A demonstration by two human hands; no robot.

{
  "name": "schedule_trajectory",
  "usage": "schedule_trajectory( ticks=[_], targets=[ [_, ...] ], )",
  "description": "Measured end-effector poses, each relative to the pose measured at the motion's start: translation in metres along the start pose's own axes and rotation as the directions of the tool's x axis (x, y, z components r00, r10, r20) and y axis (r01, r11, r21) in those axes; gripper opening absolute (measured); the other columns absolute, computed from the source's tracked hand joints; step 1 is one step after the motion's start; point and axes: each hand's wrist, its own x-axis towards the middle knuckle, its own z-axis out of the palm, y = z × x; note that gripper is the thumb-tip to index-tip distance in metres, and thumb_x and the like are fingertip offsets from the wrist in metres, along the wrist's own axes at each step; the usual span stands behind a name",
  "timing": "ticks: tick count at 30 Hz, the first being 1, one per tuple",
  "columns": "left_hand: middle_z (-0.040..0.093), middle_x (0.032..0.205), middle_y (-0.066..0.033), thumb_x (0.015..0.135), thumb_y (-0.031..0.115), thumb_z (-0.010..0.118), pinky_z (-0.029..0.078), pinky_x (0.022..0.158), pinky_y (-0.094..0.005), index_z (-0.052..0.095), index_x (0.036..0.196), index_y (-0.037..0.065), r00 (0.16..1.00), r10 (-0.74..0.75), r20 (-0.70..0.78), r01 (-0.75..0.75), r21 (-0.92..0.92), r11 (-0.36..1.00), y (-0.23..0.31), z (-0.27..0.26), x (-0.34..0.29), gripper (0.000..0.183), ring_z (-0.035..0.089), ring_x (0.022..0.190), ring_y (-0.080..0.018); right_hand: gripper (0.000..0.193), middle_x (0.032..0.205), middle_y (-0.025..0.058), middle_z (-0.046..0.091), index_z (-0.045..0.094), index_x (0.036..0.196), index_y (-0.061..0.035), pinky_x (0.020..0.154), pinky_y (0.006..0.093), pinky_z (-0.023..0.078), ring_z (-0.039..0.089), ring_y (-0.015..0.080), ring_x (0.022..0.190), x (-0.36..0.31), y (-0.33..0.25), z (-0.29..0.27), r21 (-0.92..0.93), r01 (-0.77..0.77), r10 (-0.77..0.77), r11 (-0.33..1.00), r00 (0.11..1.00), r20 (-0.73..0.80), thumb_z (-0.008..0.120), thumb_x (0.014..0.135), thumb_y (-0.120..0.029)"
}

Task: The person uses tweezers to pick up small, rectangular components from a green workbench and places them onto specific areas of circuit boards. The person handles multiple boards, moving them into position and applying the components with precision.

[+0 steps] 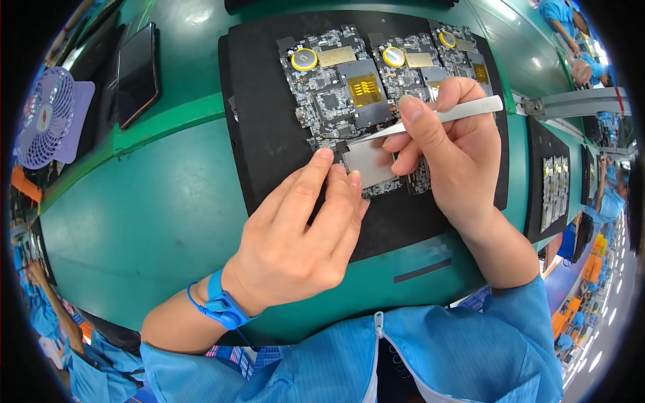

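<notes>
Head view: your right hand [457,138] pinches fine-tipped tweezers [470,109] over the leftmost circuit board [328,101] on the black mat [255,134], while your left hand [299,232] touches it, grip unclear, so work the points lightly beside the silver plate [371,164].

Looking down from head height through one wide fisheye lens
Faces steeply down over the green table [134,195] from above the blue jacket [302,352], upright; stands near enough to set the left hand [295,242] and right hand [460,154] around the middle, and bends straight edges toward the outside.
</notes>
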Motion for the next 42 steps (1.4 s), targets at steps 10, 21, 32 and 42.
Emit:
schedule_trajectory(
  ticks=[10,21,32,42],
  targets=[
    [0.061,0.099,-0.0172,0.059,0.004,0.074,0.054,0.072,-0.0364,0.066,0.088,-0.003,0.994,-0.113,0.001,0.113,-0.114,0.987,0.002,0.001,0.000,0.031,0.061,0.092,-0.0334,0.025,0.068,0.0046,0.058,0.036,0.095,-0.0055,0.045,0.0161,0.049,0.060,0.0055,0.056,-0.001,-0.001,-0.001,-0.002,-0.013,0.013,1.000,1.000,0.003,0.061,0.089,-0.008],
    [0.053,0.110,-0.0187,0.062,0.003,0.074,0.048,0.078,-0.0402,0.062,0.094,-0.001,0.978,-0.115,0.173,0.168,-0.328,0.930,-0.015,-0.005,0.007,0.035,0.054,0.095,-0.0350,0.024,0.072,0.0047,0.055,0.036,0.092,-0.0044,0.045,0.0169,0.048,0.060,0.0064,0.058,-0.007,0.001,0.003,-0.127,0.130,-0.135,0.983,0.990,-0.028,0.060,0.087,-0.002],
    [0.054,0.090,-0.0114,0.058,0.004,0.076,0.051,0.073,-0.0378,0.067,0.091,0.000,0.989,-0.146,0.002,0.140,-0.304,0.942,-0.010,0.003,-0.005,0.035,0.058,0.092,-0.0322,0.026,0.074,0.0111,0.060,0.036,0.085,-0.0020,0.046,0.0170,0.048,0.059,0.0068,0.056,-0.012,0.014,-0.001,-0.267,0.389,-0.357,0.881,0.920,0.162,0.062,0.085,0.004],
    [0.055,0.090,-0.0111,0.057,0.005,0.076,0.052,0.072,-0.0362,0.067,0.091,0.000,0.994,-0.113,-0.008,0.108,-0.251,0.962,-0.010,0.003,-0.005,0.036,0.059,0.091,-0.0318,0.025,0.068,0.0079,0.064,0.046,0.082,-0.0028,0.046,0.0206,0.047,0.060,0.0079,0.054,-0.014,0.024,0.006,-0.382,0.598,-0.575,0.705,0.797,0.185,0.070,0.079,0.000]
  ],
)
